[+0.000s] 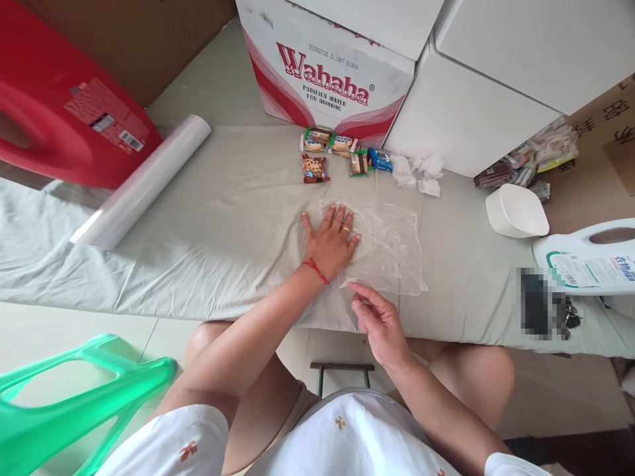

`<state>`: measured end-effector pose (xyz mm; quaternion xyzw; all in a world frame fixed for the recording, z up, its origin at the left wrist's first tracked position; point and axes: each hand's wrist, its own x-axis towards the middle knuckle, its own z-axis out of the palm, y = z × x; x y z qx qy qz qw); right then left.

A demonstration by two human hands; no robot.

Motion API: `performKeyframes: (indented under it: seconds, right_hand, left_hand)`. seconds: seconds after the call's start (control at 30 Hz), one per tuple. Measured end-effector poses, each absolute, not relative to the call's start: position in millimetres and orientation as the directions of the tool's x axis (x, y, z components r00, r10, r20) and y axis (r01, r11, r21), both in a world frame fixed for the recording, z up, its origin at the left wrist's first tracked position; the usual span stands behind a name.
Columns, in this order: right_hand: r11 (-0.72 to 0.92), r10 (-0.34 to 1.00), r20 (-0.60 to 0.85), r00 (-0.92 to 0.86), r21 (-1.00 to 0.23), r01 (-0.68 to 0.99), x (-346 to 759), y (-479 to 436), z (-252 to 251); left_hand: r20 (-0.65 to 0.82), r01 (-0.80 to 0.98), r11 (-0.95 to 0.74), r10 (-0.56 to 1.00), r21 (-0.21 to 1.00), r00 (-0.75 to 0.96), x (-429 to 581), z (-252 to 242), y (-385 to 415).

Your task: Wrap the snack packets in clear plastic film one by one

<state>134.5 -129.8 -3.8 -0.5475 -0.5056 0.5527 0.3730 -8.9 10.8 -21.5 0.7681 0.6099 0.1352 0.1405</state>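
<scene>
A thin sheet of transparent plastic film (389, 248), or perhaps a flat bag, lies wrinkled on the cloth-covered surface. My left hand (328, 241) rests flat on its left part, fingers spread and palm down. Close to the film's near edge is my right hand (378, 322); its index finger stretches out to the film's near corner, and the other fingers are curled with the thumb below. I see nothing held in it. Beyond the film sit several small wrapped snacks, among them a brown cookie packet (315, 168) and a blue packet (380, 159).
Crumpled white tissues (404, 170) lie beside the snacks, before a Wahaha water carton (332, 73). To the left are a roll of clear film (143, 185) and a red jug (74, 92). A white bowl (516, 211) and white detergent bottle (590, 261) are right; a green stool (99, 396) stands lower left.
</scene>
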Motion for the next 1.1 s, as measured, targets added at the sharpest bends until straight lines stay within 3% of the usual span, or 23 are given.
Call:
performKeyframes:
  seconds: [0.27,0.57,0.8,0.93,1.03,1.1]
  right_hand:
    - [-0.109,0.994,-0.098,0.048,-0.922,0.371,125,-118,-16]
    - [0.161,0.983,0.18,0.026,-0.928,0.336,91,-94,-12]
    - [0.149,0.985,0.169,0.027,-0.922,0.357,88,-90,-13]
    - [0.29,0.955,0.279,-0.097,-0.817,0.498,100,-110,0]
    - [0.479,0.865,0.464,-0.191,-0.65,0.59,110,-118,16]
    - [0.516,0.823,0.522,-0.222,-0.526,0.676,115,-114,24]
  left_hand:
    - [0.035,0.894,-0.206,0.977,0.397,0.21,-8,-22,11]
    - [0.023,0.902,-0.216,0.974,0.374,0.224,-8,-27,15]
    - [0.06,0.91,-0.239,0.971,0.339,0.233,-8,-28,13]
    - [0.039,0.928,-0.226,0.974,0.296,0.225,-6,-27,13]
    - [0.045,0.927,-0.229,0.973,0.296,0.226,-6,-25,12]
    - [0.06,0.924,-0.236,0.972,0.301,0.229,-6,-24,11]
